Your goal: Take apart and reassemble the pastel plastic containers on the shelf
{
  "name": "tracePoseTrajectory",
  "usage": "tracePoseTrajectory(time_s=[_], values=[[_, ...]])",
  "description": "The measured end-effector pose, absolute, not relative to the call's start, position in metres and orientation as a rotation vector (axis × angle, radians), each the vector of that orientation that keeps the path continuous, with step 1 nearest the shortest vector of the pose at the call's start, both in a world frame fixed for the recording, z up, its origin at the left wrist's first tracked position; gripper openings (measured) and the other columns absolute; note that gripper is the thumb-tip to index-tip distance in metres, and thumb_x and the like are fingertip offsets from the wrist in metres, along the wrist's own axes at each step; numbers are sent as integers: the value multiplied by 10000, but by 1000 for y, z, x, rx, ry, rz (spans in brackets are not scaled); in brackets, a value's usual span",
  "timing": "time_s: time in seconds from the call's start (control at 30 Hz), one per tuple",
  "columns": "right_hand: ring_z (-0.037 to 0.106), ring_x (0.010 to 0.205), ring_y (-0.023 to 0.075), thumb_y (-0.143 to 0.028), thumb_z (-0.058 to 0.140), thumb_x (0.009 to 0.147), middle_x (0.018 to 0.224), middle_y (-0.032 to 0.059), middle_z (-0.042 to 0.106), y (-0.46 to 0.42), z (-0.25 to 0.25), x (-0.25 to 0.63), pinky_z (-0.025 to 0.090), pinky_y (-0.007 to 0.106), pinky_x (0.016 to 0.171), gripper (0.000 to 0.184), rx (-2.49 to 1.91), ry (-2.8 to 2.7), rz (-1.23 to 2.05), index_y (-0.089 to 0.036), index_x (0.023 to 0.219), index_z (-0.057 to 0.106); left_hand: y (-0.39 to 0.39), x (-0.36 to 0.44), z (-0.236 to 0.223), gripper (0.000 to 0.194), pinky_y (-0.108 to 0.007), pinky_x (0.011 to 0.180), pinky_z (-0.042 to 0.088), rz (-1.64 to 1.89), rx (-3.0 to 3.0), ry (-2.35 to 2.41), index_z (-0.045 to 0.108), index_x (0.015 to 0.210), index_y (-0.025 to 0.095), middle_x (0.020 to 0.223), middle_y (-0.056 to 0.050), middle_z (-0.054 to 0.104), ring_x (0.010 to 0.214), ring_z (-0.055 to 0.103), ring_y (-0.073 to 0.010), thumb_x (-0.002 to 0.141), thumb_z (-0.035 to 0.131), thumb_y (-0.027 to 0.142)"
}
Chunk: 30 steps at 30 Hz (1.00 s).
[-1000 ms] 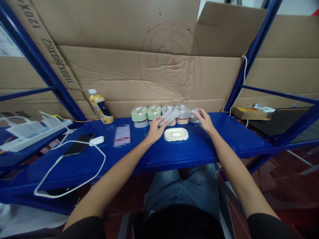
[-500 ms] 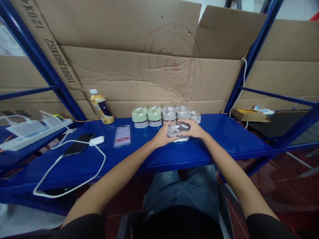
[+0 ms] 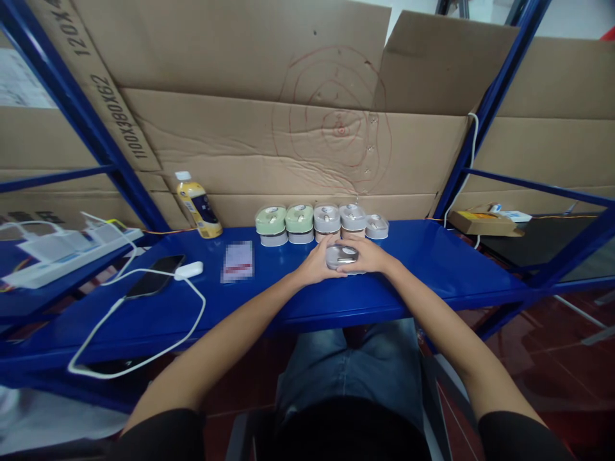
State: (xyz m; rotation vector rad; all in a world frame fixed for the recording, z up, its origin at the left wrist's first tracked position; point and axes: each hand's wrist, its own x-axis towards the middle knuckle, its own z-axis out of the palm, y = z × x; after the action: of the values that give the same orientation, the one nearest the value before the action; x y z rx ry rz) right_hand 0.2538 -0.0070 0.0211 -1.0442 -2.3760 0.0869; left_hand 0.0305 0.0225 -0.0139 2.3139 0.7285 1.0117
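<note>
Blue painted steel shelf (image 3: 432, 269), with corrugated cardboard sheets (image 3: 216, 141) standing behind it and red rings hand-drawn on the card. Both bare forearms reach in from the bottom. Left hand (image 3: 314, 264) and right hand (image 3: 369, 256) meet mid-shelf, fingers curled and closed from both sides, gripping a small round plastic capsule (image 3: 342, 256) between the fingertips; its lid looks grey and glossy. A cream dish (image 3: 354, 273) shows just below the fingers, mostly hidden. Just past the fingertips stands a row of round lidded containers (image 3: 298, 219), sage green then grey, on white and peach bases, close together. Left of the fingers, well apart: yellow plastic bottle (image 3: 198, 214), blurred packet (image 3: 237, 261), black phone (image 3: 154, 285), white cable (image 3: 144, 320), power strip (image 3: 57, 259). Risks: slick plastic could slip from the fingertips under uneven pressure. A dropped capsule or a forward push could knock the tight row over. The glossy paint looks low-friction, so the dish could slide if bumped.
</note>
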Motion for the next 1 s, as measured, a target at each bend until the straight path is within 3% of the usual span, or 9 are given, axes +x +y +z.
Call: tracePoseTrajectory(time_s=[0.17, 0.33, 0.6, 0.77, 1.0], values=[[636, 1243, 373, -639, 772, 804, 1367, 134, 637, -11, 20, 258, 518, 551, 1071, 806, -1090, -2379, 143, -280, 1494, 562, 25, 27, -13, 1110, -549, 1149, 438, 971, 2331, 704, 402, 1510, 202, 1488, -188, 558, 1387, 533, -393, 598, 962, 497], [597, 1309, 351, -611, 727, 863, 1450, 144, 577, -31, 14, 290, 489, 544, 1116, 802, -1062, -2354, 234, -251, 1538, 488, 25, 21, -15, 1032, -548, 1099, 487, 909, 2351, 790, 391, 1507, 206, 1364, -169, 631, 1272, 617, -372, 675, 911, 525], [639, 1216, 349, -696, 636, 882, 1323, 135, 632, -82, 5, 410, 495, 511, 1094, 771, -1655, -2063, -55, -269, 1513, 519, 25, 20, -15, 694, -497, 1066, 523, 859, 2435, 880, 468, 1424, 173, 1252, -142, 657, 1199, 652, -319, 871, 705, 519], [616, 1256, 386, -721, 623, 868, 1349, 221, 606, -37, 3, 472, 472, 489, 1094, 868, -2121, -1670, -152, -156, 1517, 506, 27, 23, -17, 636, -503, 1048, 536, 854, 2450, 905, 494, 1392, 174, 1262, -151, 664, 1211, 649, -326, 878, 700, 488], [561, 1330, 439, -779, 610, 846, 1478, 291, 470, 46, 8, 457, 442, 549, 1087, 918, -2294, -1264, -23, -178, 1525, 467, 22, 23, -11, 540, -489, 1072, 525, 826, 2504, 917, 556, 1330, 167, 1302, -160, 659, 1216, 654, -324, 887, 701, 438]])
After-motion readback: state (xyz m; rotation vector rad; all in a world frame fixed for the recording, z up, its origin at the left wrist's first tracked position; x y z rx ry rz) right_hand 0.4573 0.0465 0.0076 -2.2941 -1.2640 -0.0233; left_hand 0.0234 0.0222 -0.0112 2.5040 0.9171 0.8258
